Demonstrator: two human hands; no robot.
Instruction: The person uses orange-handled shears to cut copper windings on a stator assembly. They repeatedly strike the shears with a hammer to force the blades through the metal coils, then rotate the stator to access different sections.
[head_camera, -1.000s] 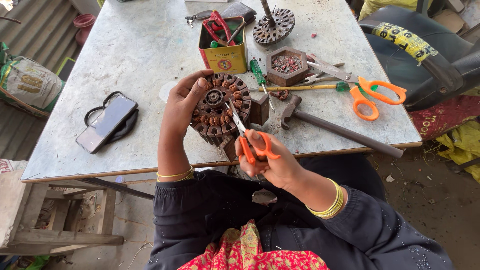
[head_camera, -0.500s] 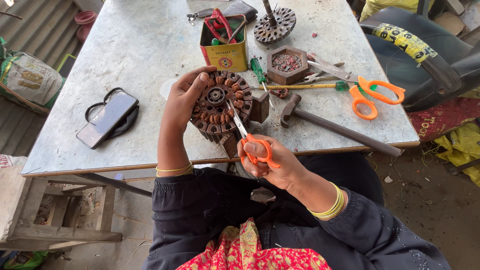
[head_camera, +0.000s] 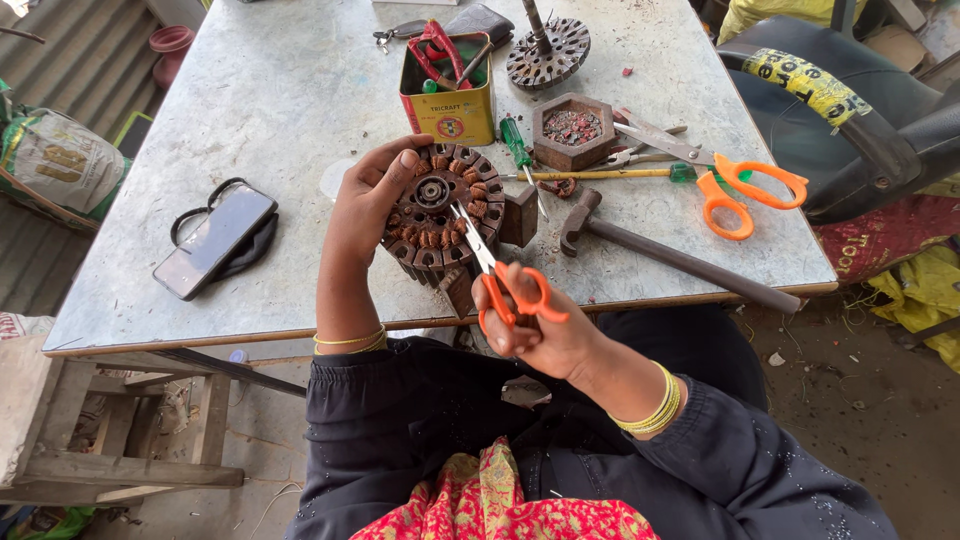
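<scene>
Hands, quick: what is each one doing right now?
Left hand: closed around the round motor stator.
Right hand: closed on small orange-handled scissors, blades on the stator.

**Count of things on the grey metal table**

On the grey metal table (head_camera: 250, 110): two pairs of orange-handled scissors, one in the right hand (head_camera: 535, 325) at the near edge (head_camera: 505, 275), one lying by the right edge (head_camera: 745, 185). Two round wound stators, one held (head_camera: 440, 205), one at the far edge (head_camera: 547, 52). One hammer (head_camera: 670, 255), one yellow tin (head_camera: 450, 95), one hexagonal wooden tray (head_camera: 572, 128), one black phone (head_camera: 215, 240), two green-handled screwdrivers (head_camera: 520, 150) (head_camera: 610, 174).
</scene>
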